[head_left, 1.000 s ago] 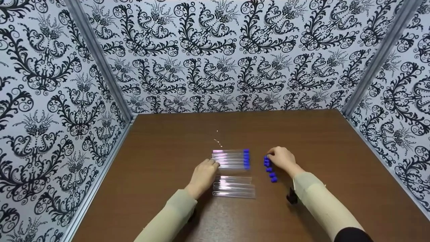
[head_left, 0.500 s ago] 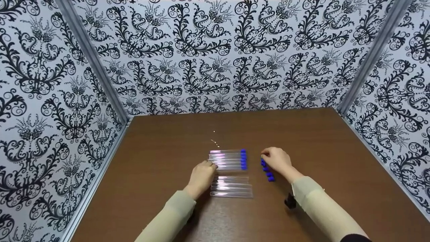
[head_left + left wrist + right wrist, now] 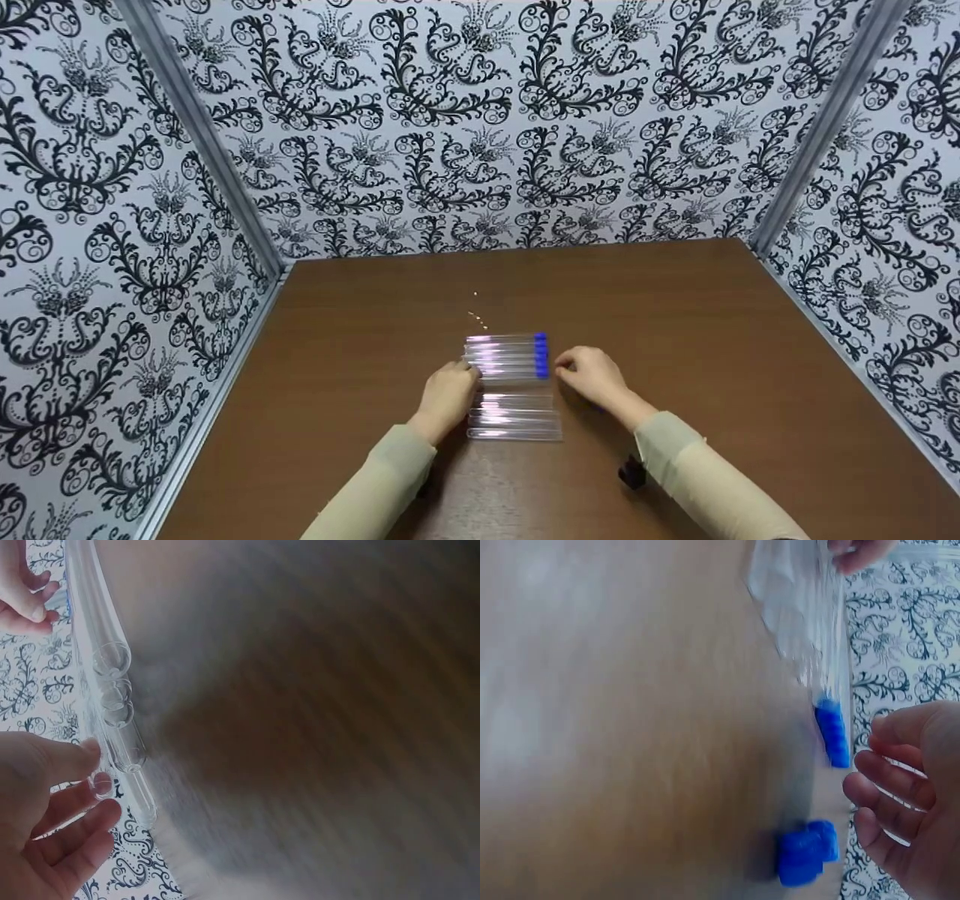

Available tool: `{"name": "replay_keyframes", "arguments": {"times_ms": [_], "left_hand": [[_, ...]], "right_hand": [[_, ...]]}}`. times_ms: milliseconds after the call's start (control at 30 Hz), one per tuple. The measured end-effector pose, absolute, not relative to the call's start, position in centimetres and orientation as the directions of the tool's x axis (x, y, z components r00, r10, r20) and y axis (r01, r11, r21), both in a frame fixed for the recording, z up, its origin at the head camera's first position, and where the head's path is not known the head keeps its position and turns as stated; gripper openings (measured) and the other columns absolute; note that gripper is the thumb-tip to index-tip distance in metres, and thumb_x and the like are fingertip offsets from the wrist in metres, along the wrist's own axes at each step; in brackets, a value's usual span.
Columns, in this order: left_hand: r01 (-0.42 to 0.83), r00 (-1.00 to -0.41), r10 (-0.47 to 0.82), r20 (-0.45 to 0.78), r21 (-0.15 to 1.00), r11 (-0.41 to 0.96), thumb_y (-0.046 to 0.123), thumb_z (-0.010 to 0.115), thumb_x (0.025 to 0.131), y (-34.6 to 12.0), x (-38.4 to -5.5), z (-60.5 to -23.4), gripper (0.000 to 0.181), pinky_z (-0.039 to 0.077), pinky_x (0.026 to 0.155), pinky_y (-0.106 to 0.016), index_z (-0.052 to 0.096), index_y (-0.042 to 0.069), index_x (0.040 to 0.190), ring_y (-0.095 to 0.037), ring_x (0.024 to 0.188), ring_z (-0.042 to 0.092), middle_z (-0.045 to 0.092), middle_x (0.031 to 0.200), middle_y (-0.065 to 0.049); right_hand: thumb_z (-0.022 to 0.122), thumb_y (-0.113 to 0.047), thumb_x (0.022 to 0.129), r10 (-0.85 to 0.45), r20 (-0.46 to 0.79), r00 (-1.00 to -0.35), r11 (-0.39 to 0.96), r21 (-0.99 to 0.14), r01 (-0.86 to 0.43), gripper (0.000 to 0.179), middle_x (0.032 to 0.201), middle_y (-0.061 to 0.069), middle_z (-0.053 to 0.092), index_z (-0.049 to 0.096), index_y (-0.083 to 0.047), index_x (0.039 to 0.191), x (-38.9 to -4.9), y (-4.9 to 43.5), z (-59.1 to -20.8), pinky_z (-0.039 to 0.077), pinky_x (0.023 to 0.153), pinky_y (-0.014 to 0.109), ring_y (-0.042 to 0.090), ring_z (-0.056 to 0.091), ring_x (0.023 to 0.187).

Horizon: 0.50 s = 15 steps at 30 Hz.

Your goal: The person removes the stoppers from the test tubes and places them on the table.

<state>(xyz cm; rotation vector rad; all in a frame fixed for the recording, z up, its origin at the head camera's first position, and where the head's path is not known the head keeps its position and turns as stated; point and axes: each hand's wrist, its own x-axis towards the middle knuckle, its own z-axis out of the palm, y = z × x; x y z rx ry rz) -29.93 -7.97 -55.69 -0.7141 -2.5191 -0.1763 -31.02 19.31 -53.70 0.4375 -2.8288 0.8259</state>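
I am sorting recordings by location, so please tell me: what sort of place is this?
Probably a staged work booth: patterned panels and grey corner posts enclose a brown tabletop on which clear tubes lie.

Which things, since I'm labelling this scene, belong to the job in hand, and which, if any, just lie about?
Likely in the job:
blue-capped tubes
uncapped tubes
loose blue caps
left hand, pinching a tube
right hand

Likely just surroundings:
brown table
patterned backdrop
metal posts
black piece by the right sleeve, purpose unclear

The brown tabletop [image 3: 337, 337] bears clear tubes [image 3: 514, 433] and loose blue caps [image 3: 800, 859].
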Motion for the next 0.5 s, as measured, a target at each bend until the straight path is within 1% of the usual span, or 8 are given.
{"name": "replay_keyframes", "arguments": {"times_ms": [167,300,400,500], "left_hand": [[0.507,-0.766,0.437,0.471,0.025,0.862,0.017,0.073,0.082,-7.9,-30.0,-55.7,0.011,0.052,0.060,-0.037,0.066,0.011,0.074,-0.024,0.069,0.060,0.063,0.078,-0.004],[0.497,-0.780,0.435,0.449,0.021,0.868,0.016,0.071,0.082,-7.9,-30.0,-55.7,0.010,0.052,0.061,-0.038,0.066,0.011,0.075,-0.025,0.070,0.061,0.063,0.080,-0.004],[0.493,-0.782,0.438,0.444,0.011,0.870,0.013,0.070,0.082,-7.8,-30.0,-55.7,0.009,0.052,0.060,-0.038,0.066,0.010,0.075,-0.025,0.070,0.061,0.063,0.079,-0.005],[0.491,-0.788,0.436,0.436,0.016,0.871,0.011,0.069,0.081,-7.8,-30.0,-55.7,0.009,0.052,0.059,-0.037,0.066,0.011,0.072,-0.024,0.069,0.061,0.062,0.076,-0.004]], "right_hand": [[0.071,-0.011,0.084,-0.219,0.215,-0.952,0.796,-0.525,-0.301,0.009,0.091,0.005,0.071,0.075,-0.007,0.091,-30.6,18.5,-54.3,0.053,0.076,0.041,0.024,0.066,0.085],[0.070,-0.006,0.083,-0.219,0.200,-0.955,0.784,-0.547,-0.294,0.009,0.091,0.008,0.071,0.074,-0.003,0.090,-30.5,18.3,-54.9,0.053,0.078,0.042,0.026,0.067,0.087],[0.069,-0.003,0.080,-0.224,0.210,-0.952,0.774,-0.555,-0.305,0.009,0.087,0.008,0.071,0.073,-0.001,0.088,-30.6,18.1,-55.4,0.053,0.076,0.042,0.025,0.066,0.083],[0.068,-0.001,0.078,-0.229,0.218,-0.949,0.768,-0.558,-0.314,0.014,0.081,0.006,0.068,0.073,0.002,0.091,-30.8,17.9,-55.8,0.052,0.070,0.040,0.020,0.062,0.075]]}}
